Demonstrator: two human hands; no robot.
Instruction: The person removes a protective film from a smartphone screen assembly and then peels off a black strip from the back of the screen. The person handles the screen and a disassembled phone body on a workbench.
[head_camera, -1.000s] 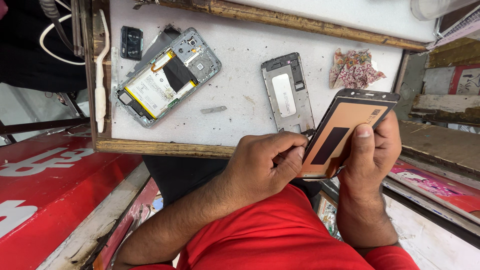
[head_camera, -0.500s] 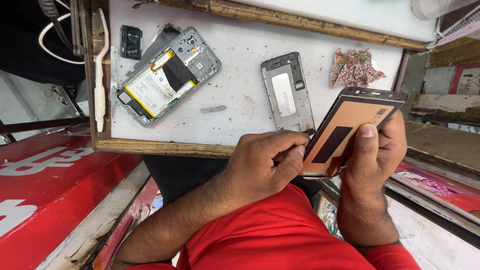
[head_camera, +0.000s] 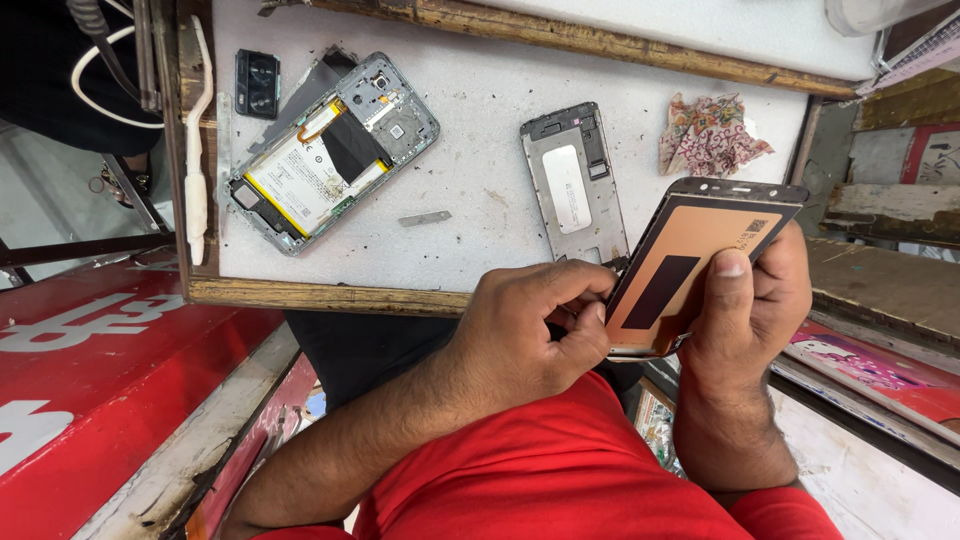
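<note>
A white work board (head_camera: 480, 130) with a worn wooden rim lies in front of the person, and to one side of it is a red painted surface (head_camera: 90, 370). On the board, near the far corner, rests an opened phone (head_camera: 325, 150) with its back off, showing a pale battery and a grey circuit part. A small black camera piece (head_camera: 257, 82) lies just beside it, and a thin metal strip (head_camera: 425, 217) sits nearer the wooden rim. A grey metal phone frame (head_camera: 575, 185) lies flat toward the middle of the board, and a crumpled patterned cloth (head_camera: 710, 135) sits beyond it.

Both hands are raised just past the near rim of the board, over the red shirt. The right hand (head_camera: 750, 300) grips a phone screen panel (head_camera: 690, 265), copper-coloured back side up and tilted, with the thumb pressed flat on the back and the fingers curled round the far edge. The left hand (head_camera: 525, 335) is closed into a loose fist at the panel's lower edge, its thumb and fingertips pinched together against the rim there; whether they hold anything small between them cannot be told
</note>
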